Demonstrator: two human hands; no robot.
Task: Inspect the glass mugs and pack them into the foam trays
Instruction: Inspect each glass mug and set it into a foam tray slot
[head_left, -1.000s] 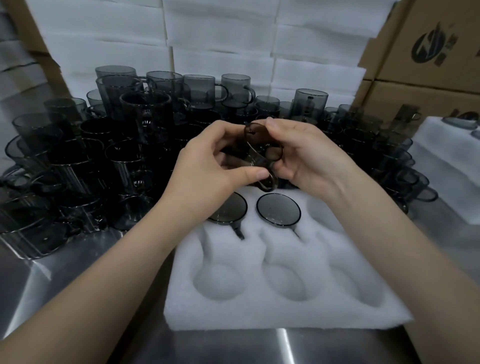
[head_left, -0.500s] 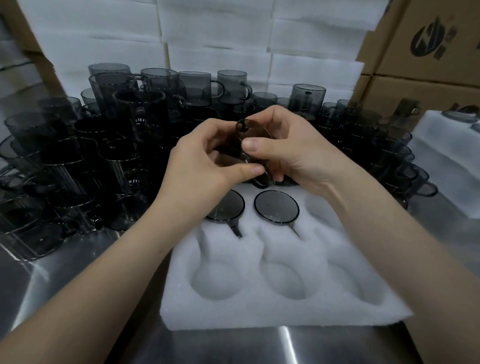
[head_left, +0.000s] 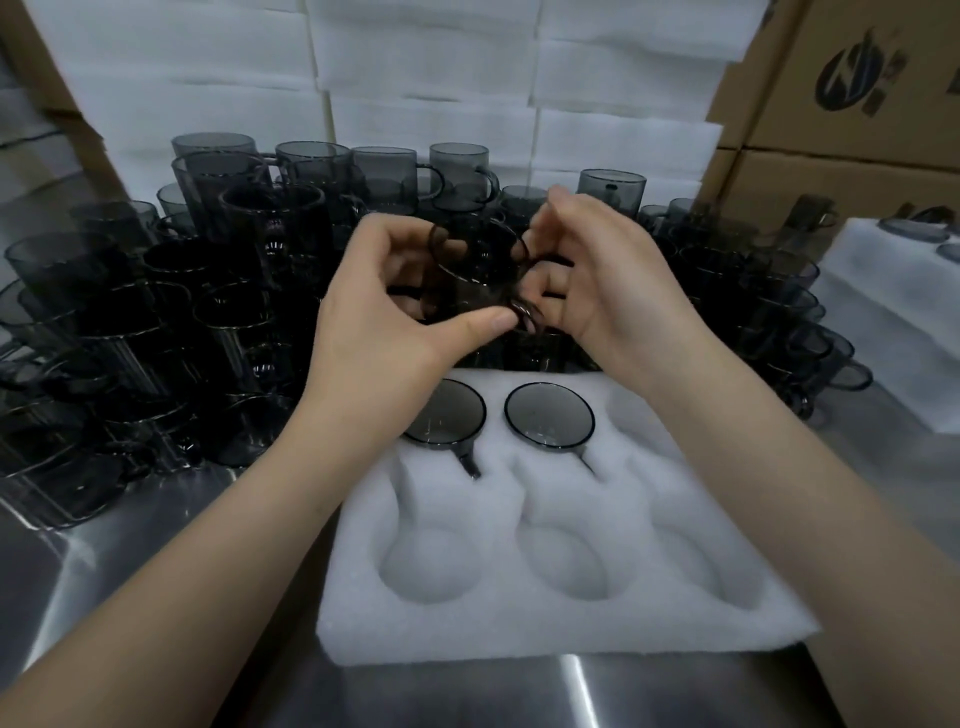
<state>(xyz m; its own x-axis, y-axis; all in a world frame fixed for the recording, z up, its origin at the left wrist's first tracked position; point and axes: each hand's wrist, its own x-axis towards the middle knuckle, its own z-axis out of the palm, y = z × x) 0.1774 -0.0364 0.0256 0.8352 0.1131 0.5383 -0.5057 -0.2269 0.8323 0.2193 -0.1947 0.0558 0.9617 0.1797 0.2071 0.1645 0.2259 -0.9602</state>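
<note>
Steel table (head_left: 156, 561); both hands hold a smoky, see-through glass mug (head_left: 475, 270)

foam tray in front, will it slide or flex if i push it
Probably slides easily: the foam tray looks light and lies flat on the smooth steel table. Lifted by one edge, it would likely bend, being soft foam. The left packed mug and right packed mug should weigh down its far end.

Shiny steel surface (head_left: 104, 571) has a white foam tray (head_left: 571, 631) near center, smoky glass mugs (head_left: 104, 338) crowding the left and far side, and another foam tray (head_left: 883, 312) far right.
</note>
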